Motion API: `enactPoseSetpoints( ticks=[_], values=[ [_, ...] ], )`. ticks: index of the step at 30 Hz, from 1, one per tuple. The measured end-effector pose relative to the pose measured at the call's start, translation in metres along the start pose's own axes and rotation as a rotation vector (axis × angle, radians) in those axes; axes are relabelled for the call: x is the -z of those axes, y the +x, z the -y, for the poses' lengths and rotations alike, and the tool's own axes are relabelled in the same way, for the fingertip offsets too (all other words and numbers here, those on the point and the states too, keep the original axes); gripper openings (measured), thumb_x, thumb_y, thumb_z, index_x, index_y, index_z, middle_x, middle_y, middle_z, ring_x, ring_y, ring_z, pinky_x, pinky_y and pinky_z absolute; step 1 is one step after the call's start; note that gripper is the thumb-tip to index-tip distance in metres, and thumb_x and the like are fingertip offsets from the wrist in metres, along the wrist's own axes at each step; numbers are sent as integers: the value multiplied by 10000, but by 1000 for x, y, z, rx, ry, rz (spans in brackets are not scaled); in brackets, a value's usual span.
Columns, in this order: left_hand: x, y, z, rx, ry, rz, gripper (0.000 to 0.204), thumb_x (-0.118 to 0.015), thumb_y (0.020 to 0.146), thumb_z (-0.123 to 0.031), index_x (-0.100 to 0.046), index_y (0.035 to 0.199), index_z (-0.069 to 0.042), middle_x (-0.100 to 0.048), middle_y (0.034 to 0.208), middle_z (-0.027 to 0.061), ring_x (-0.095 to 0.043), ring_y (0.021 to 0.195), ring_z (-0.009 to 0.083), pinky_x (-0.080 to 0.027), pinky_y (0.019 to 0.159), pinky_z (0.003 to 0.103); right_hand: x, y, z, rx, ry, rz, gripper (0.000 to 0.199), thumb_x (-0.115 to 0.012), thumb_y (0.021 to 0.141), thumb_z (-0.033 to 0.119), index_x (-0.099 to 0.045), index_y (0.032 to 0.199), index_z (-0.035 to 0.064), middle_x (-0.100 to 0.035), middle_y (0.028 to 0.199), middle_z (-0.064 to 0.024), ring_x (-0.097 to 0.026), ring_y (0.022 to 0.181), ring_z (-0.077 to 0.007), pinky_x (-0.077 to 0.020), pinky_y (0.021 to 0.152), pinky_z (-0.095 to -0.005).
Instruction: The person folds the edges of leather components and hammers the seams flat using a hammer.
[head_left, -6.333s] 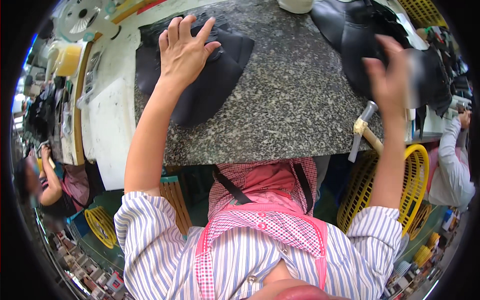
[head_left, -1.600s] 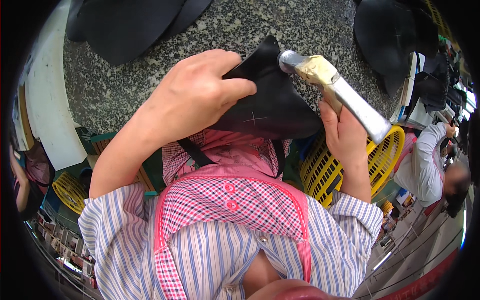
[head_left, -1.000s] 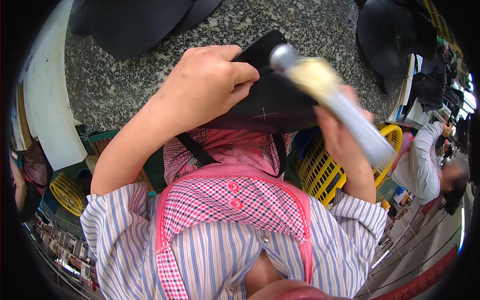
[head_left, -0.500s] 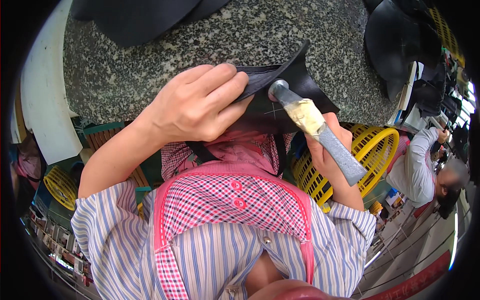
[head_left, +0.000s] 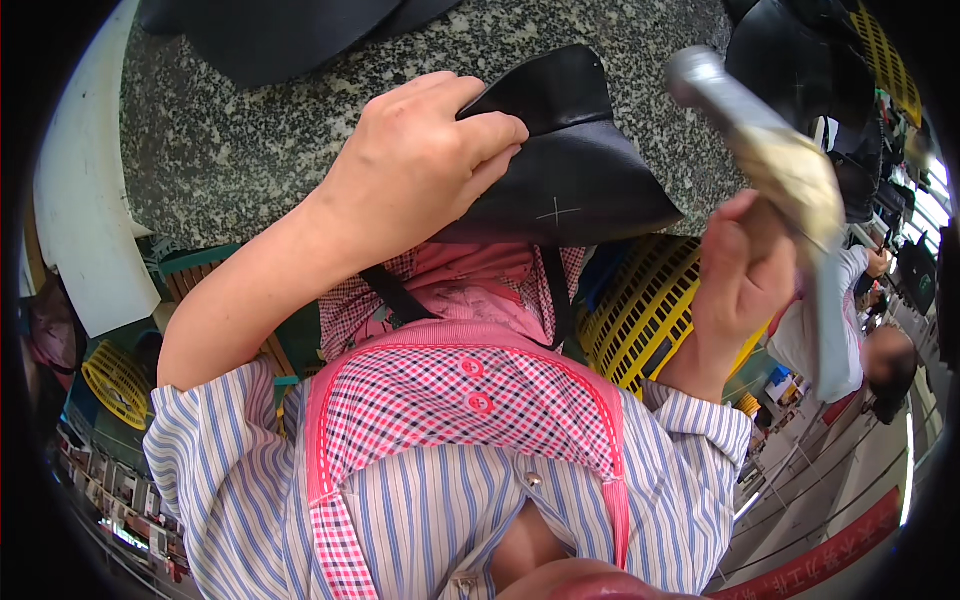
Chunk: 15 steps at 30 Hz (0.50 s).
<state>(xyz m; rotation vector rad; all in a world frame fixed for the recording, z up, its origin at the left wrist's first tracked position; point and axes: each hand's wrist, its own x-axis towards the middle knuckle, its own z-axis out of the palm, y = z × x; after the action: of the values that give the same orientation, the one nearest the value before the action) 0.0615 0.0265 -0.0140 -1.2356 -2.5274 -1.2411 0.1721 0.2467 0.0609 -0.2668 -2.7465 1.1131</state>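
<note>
My left hand is closed over the top edge of a black leather piece, pinning it at the near rim of the granite slab. My right hand grips a hammer, raised just right of the leather, clear of it.

leather piece on slab; hammer right

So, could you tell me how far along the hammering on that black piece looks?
Done: a white cross mark shows on the black piece. In hand: the left hand pins the piece at the edge of the stone slab, and the right hand holds the hammer raised above it. Left: more black pieces lie farther back on the slab.
</note>
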Motion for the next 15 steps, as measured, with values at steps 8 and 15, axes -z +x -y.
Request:
enactPoseSetpoints(
  ticks=[8, 15],
  values=[
    [-4, 0, 1, -50, 36, -40, 183, -718, 663, -83, -670, 839, -88, -523, 696, 80, -555, 627, 245, -460, 538, 340, -3, 27, 10, 38, -160, 105, 106, -614, 805, 53, -562, 887, 11, -588, 681, -133, -639, 617, -230, -480, 554, -296],
    [-1, 2, -1, -10, 32, 38, 176, -712, 654, -75, -664, 822, -90, -529, 686, 75, -558, 624, 242, -462, 538, 337, -1, 29, 8, 85, -177, 200, 175, -639, 808, 104, -540, 930, 27, -588, 720, -122, -627, 645, -217, -471, 579, -282]
  ],
)
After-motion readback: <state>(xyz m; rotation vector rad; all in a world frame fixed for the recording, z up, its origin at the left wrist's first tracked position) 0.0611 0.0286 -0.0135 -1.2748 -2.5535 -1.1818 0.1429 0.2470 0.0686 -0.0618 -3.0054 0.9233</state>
